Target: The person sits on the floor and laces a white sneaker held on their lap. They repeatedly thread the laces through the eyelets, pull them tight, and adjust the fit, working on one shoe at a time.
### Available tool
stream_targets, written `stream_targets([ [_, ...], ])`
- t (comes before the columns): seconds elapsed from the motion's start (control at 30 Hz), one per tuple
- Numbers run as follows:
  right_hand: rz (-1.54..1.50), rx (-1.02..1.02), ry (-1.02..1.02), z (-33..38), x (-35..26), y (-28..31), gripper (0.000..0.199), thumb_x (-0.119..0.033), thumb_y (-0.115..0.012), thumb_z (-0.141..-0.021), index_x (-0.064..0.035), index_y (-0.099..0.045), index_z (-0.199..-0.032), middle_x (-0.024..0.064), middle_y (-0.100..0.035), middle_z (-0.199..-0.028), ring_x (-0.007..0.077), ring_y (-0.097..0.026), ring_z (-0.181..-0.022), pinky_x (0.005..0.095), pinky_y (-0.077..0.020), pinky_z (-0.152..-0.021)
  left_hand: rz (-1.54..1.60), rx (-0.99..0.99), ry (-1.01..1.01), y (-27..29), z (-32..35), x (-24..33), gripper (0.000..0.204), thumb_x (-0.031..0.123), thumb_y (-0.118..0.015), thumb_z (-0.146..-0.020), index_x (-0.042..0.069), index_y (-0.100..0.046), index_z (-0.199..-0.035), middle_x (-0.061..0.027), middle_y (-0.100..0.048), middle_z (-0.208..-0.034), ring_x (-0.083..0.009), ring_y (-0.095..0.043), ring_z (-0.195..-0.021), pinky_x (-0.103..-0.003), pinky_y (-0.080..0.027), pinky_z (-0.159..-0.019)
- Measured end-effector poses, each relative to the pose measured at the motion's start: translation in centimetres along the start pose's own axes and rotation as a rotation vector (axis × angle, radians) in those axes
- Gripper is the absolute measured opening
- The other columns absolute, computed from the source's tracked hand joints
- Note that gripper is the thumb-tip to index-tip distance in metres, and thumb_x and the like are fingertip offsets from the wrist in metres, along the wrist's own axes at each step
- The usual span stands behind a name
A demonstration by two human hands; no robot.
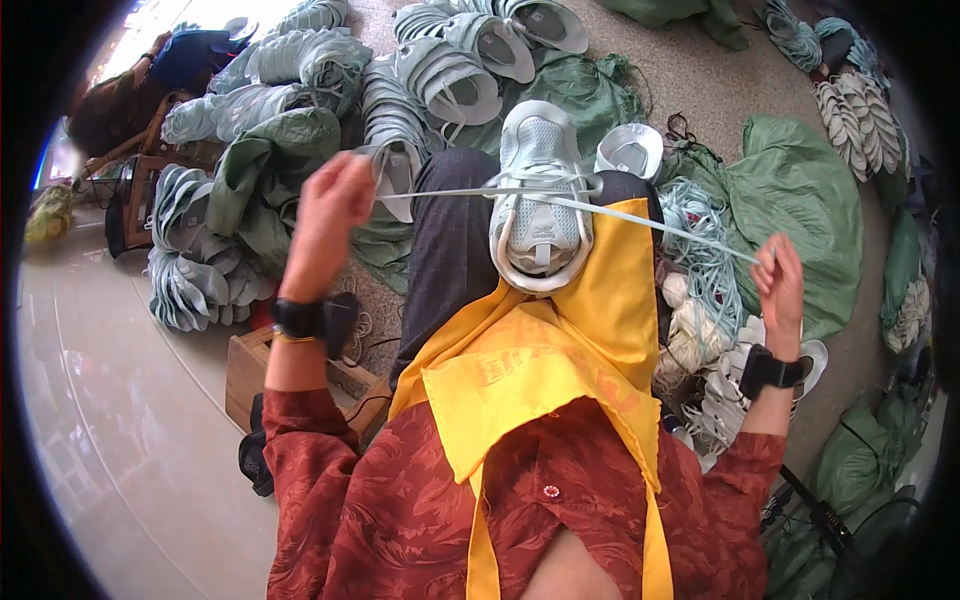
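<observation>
A pale grey-green sneaker upper rests between my knees, over the yellow apron on my lap. A light shoelace crosses the upper and stretches out taut to both sides. At the left end, my left hand is closed on the lace; its fingertips are a little blurred. My right hand pinches the other end, off to the right and lower than the left hand. Both hands are well apart from the shoe, and each wrist wears a dark band.
Stacked shoe uppers lie at the far left and ahead. A bundle of light blue laces hangs by my right knee, beside a green sack. A wooden stool stands at my left. Another person sits at the far left.
</observation>
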State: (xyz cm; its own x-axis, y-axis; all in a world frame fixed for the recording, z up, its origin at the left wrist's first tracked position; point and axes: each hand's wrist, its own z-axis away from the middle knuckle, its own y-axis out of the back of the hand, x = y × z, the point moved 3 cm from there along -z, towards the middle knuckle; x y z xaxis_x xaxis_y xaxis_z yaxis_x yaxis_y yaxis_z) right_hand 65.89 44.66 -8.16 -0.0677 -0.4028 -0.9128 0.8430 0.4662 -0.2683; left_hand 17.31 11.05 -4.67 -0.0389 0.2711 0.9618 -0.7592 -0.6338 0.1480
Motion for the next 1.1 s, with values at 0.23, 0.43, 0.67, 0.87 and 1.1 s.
stream_targets([
  [0.23, 0.279, 0.191, 0.060, 0.2, 2.7, 2.4, 0.013, -0.020, -0.060, -0.106, -0.0072, -0.060, -0.106, -0.0011, -0.059, -0.079, 0.0035, -0.046, -0.058, 0.0193, -0.0383, -0.049, -0.388, 0.101, 0.124, 7.3, 1.0, -2.6, 0.035, 0.034, -0.063, -0.105, 0.008, -0.060, -0.081, 0.0055, -0.052, -0.067, -0.0042, -0.044, -0.058, -0.024, -0.033, -0.052],
  [0.43, 0.547, -0.126, 0.143, -1.0, 2.9, -13.3, 0.015, -0.008, -0.069, -0.099, -0.0036, -0.072, -0.113, -0.0010, -0.068, -0.084, 0.0019, -0.055, -0.060, 0.0197, -0.0454, -0.052, -0.629, 0.013, -0.423, -4.4, 1.0, 1.2, 0.026, 0.010, -0.079, -0.088, 0.003, -0.057, -0.100, -0.0009, -0.053, -0.081, -0.0088, -0.049, -0.070, -0.027, -0.044, -0.061],
  [0.67, 0.639, -0.350, 0.103, -2.1, 4.5, -21.5, 0.021, -0.010, -0.069, -0.098, 0.0039, -0.068, -0.114, 0.0047, -0.074, -0.086, 0.0073, -0.065, -0.060, 0.0224, -0.0514, -0.055, -0.540, -0.139, -0.500, -10.7, -1.6, -1.0, 0.017, 0.005, -0.071, -0.093, 0.001, -0.058, -0.102, -0.0067, -0.060, -0.092, -0.0139, -0.057, -0.077, -0.028, -0.048, -0.067],
  [0.87, 0.833, -0.397, 0.193, -2.6, 4.7, -21.6, 0.016, -0.010, -0.073, -0.094, 0.0015, -0.072, -0.105, 0.0047, -0.074, -0.084, 0.0059, -0.061, -0.061, 0.0236, -0.0503, -0.058, -0.056, -0.389, -0.146, -10.7, -2.7, -2.7, 0.011, 0.012, -0.066, -0.100, 0.004, -0.059, -0.100, 0.0020, -0.059, -0.094, -0.0082, -0.056, -0.085, -0.026, -0.048, -0.076],
  [1.1, 0.815, -0.414, 0.105, -2.7, 4.5, -21.9, 0.012, -0.010, -0.073, -0.094, 0.0015, -0.071, -0.094, 0.0002, -0.068, -0.076, 0.0041, -0.058, -0.064, 0.0228, -0.0477, -0.060, 0.067, -0.549, 0.025, -10.6, -2.6, -0.6, 0.013, 0.016, -0.067, -0.101, 0.008, -0.056, -0.103, 0.0049, -0.055, -0.093, -0.0047, -0.052, -0.085, -0.023, -0.045, -0.079],
])
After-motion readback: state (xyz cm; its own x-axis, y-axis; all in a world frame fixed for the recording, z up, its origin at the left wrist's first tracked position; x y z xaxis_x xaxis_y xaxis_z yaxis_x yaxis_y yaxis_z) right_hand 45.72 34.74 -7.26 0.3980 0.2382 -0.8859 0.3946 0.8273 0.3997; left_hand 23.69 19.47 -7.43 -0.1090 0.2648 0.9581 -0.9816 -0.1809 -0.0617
